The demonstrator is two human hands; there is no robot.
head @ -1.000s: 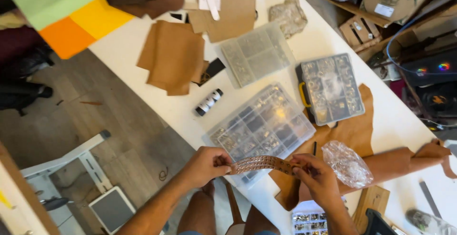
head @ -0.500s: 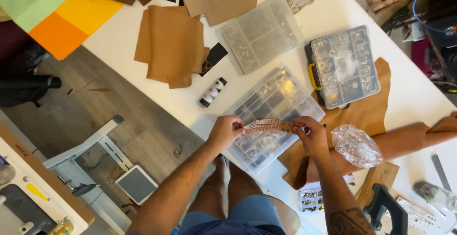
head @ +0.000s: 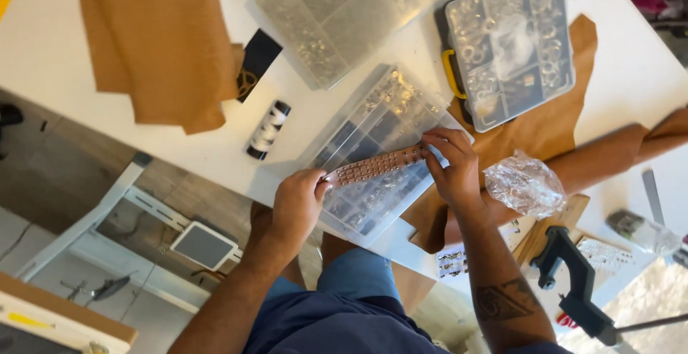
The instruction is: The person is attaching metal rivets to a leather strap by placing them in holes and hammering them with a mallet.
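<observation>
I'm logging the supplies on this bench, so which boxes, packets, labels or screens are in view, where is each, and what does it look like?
Clear organiser box: under the studded leather strip held by left hand and right hand; rectangular, many compartments.
Frosted organiser box: top centre, closed.
Grey case: top right, yellow latch.
Crumpled plastic bag: beside the right wrist.
Small packets: table edge; printing too small to tell.
Screens: none seen.

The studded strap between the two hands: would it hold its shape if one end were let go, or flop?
Probably flop. The strap is thin leather and bows slightly between the left hand and right hand, so it looks flexible. The rows of metal studs likely add weight, so the free end would sag. It seems grippy rather than slippery.
</observation>
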